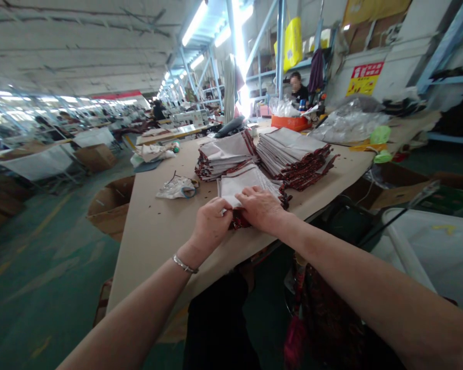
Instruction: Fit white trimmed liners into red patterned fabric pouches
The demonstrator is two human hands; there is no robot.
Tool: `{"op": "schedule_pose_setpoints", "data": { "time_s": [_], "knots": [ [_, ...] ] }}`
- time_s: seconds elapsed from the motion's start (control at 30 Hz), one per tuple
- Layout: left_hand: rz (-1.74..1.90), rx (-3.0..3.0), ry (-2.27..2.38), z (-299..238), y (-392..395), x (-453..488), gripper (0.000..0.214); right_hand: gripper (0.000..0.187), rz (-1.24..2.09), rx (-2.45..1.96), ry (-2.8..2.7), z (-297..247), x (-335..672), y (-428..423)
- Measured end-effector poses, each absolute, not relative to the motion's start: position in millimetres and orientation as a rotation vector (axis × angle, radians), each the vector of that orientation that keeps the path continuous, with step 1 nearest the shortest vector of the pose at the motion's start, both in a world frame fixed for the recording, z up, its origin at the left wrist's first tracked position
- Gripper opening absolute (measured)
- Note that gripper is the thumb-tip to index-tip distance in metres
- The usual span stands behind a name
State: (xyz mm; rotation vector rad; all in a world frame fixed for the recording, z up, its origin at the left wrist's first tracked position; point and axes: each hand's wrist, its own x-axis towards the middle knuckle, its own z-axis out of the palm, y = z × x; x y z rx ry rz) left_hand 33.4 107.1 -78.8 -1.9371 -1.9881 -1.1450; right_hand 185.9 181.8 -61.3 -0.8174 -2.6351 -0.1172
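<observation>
"Where is the cloth being handled?"

"By the near edge of the tan, paper-covered desk, a low stack of pale grey cloth pieces with dark red patterned edging is laid flat."

"And how is it held?"

"Its near end is pinched between the thumb and bent fingers of the left hand, above which a silver-coloured metal band is worn. The right hand is rested on top with fingers curled; whether cloth is gripped there cannot be told."

"What is placed around it?"

"Toward the far edge, two taller stacks of similar cloth are set side by side. Nearer the left edge, a crumpled white cloth bundle is seen."
</observation>
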Motion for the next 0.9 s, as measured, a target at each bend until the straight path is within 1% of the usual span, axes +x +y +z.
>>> {"op": "schedule_pose_setpoints", "data": {
  "time_s": [0.07, 0.17, 0.23, 0.27, 0.3, 0.37, 0.43, 0.47, 0.5, 0.57, 0.63, 0.7, 0.73, 0.8, 0.83, 0.87, 0.9],
  "knots": [
    [-1.112, -1.906, -1.972, -79.0, 102.8, 32.0, 0.011, 0.028, -0.199, -0.944, -2.652, -57.8, 185.6, 189.4],
    [-1.109, -1.849, -2.069, -88.2, 96.4, 29.4, 0.011, 0.025, -0.163, -1.171, -2.624, -49.0, 201.6, 192.5],
    [-1.213, -1.823, -2.223, -97.0, 90.3, 32.8, 0.01, 0.023, -0.102, -1.251, -2.564, -44.3, 216.7, 184.1],
    [-1.344, -1.809, -2.312, -100.3, 86.0, 36.9, 0.009, 0.023, -0.072, -1.251, -2.53, -43.6, 224.2, 176.0],
    [-1.558, -1.771, -2.386, -102.0, 80.7, 42.6, 0.007, 0.022, -0.039, -1.225, -2.502, -45.0, 231.3, 165.5],
    [-2.206, -1.563, -2.402, -99.7, 66.9, 57.4, 0.003, 0.017, 0.034, -1.11, -2.495, -55.0, 244.5, 139.3],
    [-2.865, -1.218, -2.252, -92.2, 49.9, 73.8, 0.015, 0.015, 0.152, -0.994, -2.552, -75.4, 256.8, 110.6],
    [-3.103, -1.057, -2.18, -88.8, 41.0, 81.9, 0.02, 0.017, 0.239, -0.959, -2.578, -88.5, 262.8, 97.4],
    [-3.275, -0.94, -2.143, -87.3, 32.5, 89.6, 0.025, 0.018, 0.357, -0.945, -2.581, -102.6, 268.8, 85.7],
    [-3.456, -0.827, -2.196, -93.4, 17.3, 104.9, 0.029, 0.019, 0.734, -0.953, -2.445, -129.8, 280.4, 68.1],
    [-3.435, -0.836, -2.366, -111.9, 4.9, 120.8, 0.028, 0.02, 1.273, -0.936, -2.033, -151.0, 290.4, 57.8],
    [-3.168, -1.072, -2.646, -134.9, -5.8, 138.1, 0.025, 0.021, 1.749, -0.867, -1.378, -164.6, 297.8, 51.1],
    [-2.985, -1.271, -2.783, -144.2, -11.0, 146.9, 0.025, 0.022, 1.905, -0.834, -1.056, -169.2, 300.6, 47.9],
    [-2.697, -1.715, -2.983, -152.8, -20.3, 162.4, 0.029, 0.019, 2.082, -0.808, -0.608, -176.0, 305.4, 39.6],
    [-2.678, -1.884, -3.027, -151.8, -23.5, 168.2, 0.032, 0.02, 2.149, -0.808, -0.51, -178.7, 308.3, 34.4],
    [-2.774, -1.978, -3.025, -148.1, -25.4, 172.2, 0.034, 0.024, 2.219, -0.806, -0.487, -180.9, 311.9, 28.7],
    [-2.95, -1.981, -2.992, -143.3, -25.5, 174.5, 0.035, 0.029, 2.27, -0.801, -0.539, -182.4, 316.3, 22.9]
  ]
}}
